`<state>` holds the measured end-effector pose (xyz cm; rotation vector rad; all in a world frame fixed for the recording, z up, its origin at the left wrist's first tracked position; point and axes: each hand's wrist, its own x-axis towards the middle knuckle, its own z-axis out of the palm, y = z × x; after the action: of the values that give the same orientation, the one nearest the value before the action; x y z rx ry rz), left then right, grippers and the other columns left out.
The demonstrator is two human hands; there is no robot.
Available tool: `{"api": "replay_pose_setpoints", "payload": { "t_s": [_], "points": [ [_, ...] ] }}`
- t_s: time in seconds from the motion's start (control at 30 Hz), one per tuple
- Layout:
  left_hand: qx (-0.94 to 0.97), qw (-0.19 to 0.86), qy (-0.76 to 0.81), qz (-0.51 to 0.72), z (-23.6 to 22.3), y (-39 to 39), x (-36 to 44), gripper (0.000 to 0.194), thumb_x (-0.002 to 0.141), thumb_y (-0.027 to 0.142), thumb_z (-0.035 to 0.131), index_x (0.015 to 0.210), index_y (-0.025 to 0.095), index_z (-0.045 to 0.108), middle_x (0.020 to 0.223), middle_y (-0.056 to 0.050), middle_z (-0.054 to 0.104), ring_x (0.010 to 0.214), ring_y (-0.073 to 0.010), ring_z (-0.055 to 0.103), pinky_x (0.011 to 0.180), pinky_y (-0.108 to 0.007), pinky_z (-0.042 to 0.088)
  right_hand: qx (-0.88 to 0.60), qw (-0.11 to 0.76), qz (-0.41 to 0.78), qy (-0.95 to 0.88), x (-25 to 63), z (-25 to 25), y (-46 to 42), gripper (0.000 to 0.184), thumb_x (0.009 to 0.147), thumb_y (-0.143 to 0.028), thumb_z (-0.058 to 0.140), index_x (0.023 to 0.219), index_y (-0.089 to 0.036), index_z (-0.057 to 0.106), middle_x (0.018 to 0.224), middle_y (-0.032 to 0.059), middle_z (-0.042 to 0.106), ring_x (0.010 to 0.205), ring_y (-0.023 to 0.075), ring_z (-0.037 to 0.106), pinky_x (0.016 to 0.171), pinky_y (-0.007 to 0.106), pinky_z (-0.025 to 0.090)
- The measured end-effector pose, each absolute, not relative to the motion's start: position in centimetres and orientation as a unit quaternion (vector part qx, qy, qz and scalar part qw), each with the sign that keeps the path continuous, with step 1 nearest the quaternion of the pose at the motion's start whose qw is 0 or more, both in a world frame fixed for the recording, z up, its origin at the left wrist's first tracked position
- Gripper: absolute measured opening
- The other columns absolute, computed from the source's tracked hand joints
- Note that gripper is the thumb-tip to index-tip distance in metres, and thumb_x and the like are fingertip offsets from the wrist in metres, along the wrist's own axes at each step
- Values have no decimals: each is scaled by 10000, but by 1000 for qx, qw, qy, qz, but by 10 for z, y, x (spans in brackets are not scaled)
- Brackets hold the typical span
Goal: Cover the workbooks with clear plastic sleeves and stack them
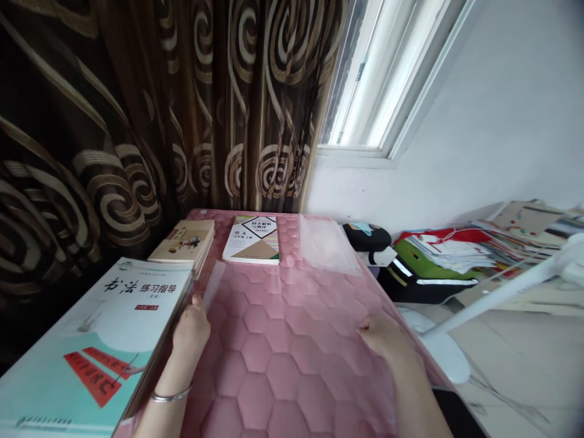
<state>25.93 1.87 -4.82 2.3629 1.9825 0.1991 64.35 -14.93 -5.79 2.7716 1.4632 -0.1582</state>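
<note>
A clear plastic book cover (pixel 349 347) is stretched out over the pink table mat. My left hand (pixel 192 325), with a silver bangle on the wrist, is closed on its left edge, close beside the pile of large books. At the opposite edge my right hand (pixel 382 333) has its fingers curled shut on the plastic. Through the sheet the hexagon pattern of the mat shows. Beyond it, near the back edge, lies a white Chinese workbook (pixel 250 240) with a brown and green cover.
At the left stands a pile of large books topped by a teal calligraphy book (pixel 98 347), with tan booklets (pixel 185 240) behind it. More clear sheets (pixel 326 243) lie at the back right. Past the right edge are a white stand (pixel 483 301), a green-black bag (pixel 429 267) and piled papers.
</note>
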Motion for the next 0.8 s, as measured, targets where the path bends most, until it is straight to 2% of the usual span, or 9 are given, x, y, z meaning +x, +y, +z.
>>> {"api": "replay_pose_setpoints", "payload": {
  "t_s": [0.1,0.17,0.27,0.37,0.47,0.53,0.67,0.73,0.8],
  "points": [
    [763,-14,642,76,-46,11,264,479,835,57,322,1272,-15,505,1017,-267,637,900,-309,660,718,-366,529,903,-6,-34,427,638,-56,-149,229,796,-219,507,862,-150,714,909,138,692,903,260,638,723,318,440],
    [766,-39,635,95,-47,4,273,517,834,52,299,1307,17,506,1193,-297,572,1017,-353,618,742,-422,543,913,-10,-2,407,628,-53,-146,321,807,-205,486,1051,-114,675,1034,175,670,963,286,628,777,348,453],
    [814,-37,566,123,-52,-8,290,547,847,53,309,1358,111,494,1420,-224,443,1273,-351,459,967,-502,465,894,-42,25,446,607,-51,-135,461,856,-228,454,1294,-111,542,1246,196,582,1126,303,565,908,393,435],
    [886,21,451,107,-56,-18,306,516,919,165,334,1429,202,410,1518,-107,360,1418,-259,273,1159,-489,228,854,-93,2,513,587,-56,-122,525,931,-358,384,1413,-157,426,1481,161,376,1357,293,358,1045,423,357],
    [907,102,407,39,-56,-22,312,532,953,329,343,1478,258,303,1583,-48,195,1461,-246,119,1175,-515,134,844,-83,-57,527,577,-66,-116,601,941,-469,350,1485,-219,299,1583,111,167,1449,323,119,1106,536,247],
    [900,136,414,-2,-55,-21,312,551,953,385,338,1488,275,266,1594,-36,106,1464,-259,56,1170,-542,97,844,-53,-100,525,579,-73,-115,614,943,-493,332,1501,-250,246,1593,93,124,1454,327,57,1118,583,177],
    [894,151,420,-33,-53,-18,309,576,944,416,339,1495,285,230,1589,-35,55,1460,-269,12,1163,-560,58,838,-12,-126,530,589,-78,-119,603,957,-482,287,1508,-248,212,1593,70,126,1458,286,64,1141,544,150],
    [894,149,421,-35,-52,-18,310,579,942,413,333,1496,278,227,1586,-41,48,1459,-271,16,1162,-560,53,843,4,-119,525,588,-71,-118,598,955,-472,312,1500,-235,246,1582,89,175,1451,298,121,1121,554,200],
    [894,147,422,-36,-52,-19,311,587,939,409,332,1497,263,225,1584,-49,46,1459,-276,21,1161,-561,51,847,25,-92,523,582,-57,-110,544,944,-428,373,1436,-198,401,1521,143,330,1408,339,261,1063,562,298]
  ]
}}
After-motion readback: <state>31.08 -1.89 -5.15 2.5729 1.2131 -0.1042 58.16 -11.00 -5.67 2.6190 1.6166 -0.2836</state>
